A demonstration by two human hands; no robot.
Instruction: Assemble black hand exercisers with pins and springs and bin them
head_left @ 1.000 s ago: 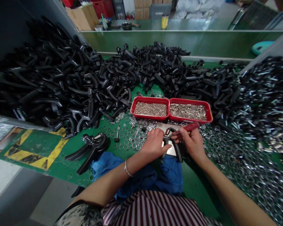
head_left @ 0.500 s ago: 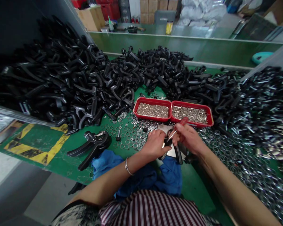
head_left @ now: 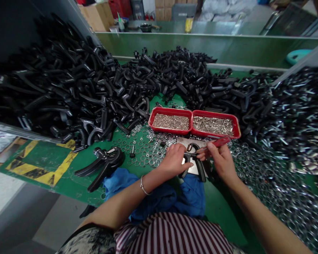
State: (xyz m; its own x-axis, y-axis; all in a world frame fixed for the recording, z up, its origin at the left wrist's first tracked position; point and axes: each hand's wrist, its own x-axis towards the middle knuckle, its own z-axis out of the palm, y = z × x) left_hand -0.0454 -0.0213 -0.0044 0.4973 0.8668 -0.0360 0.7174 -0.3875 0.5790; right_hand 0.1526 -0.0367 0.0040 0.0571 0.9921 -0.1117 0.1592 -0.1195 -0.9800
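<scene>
My left hand [head_left: 172,159] is closed around one side of a black hand grip strengthener [head_left: 200,170], pressing it against a metal plate [head_left: 183,141]. Its two handles point toward me, and a coil spring shows near its top. In my right hand [head_left: 224,162] is a screwdriver with a red handle [head_left: 221,141], held slanted. The shaft reaches left to the strengthener; exactly where the tip touches I cannot make out. A second hand grip strengthener [head_left: 106,165], with its spring fitted, lies to the left. Below the plate a blue cloth [head_left: 193,199] is bunched up.
Two red trays [head_left: 170,131] of small metal parts stand just beyond my hands. Black handles [head_left: 127,81] are heaped behind and left. Loose metal rings [head_left: 145,150] cover the green table, with more rings [head_left: 270,187] and bolts [head_left: 302,106] piled right.
My right hand has moved right and turned, so the screwdriver now lies flatter and its red handle points right. The strengthener's top and spring are now exposed. My left hand has stayed in place.
</scene>
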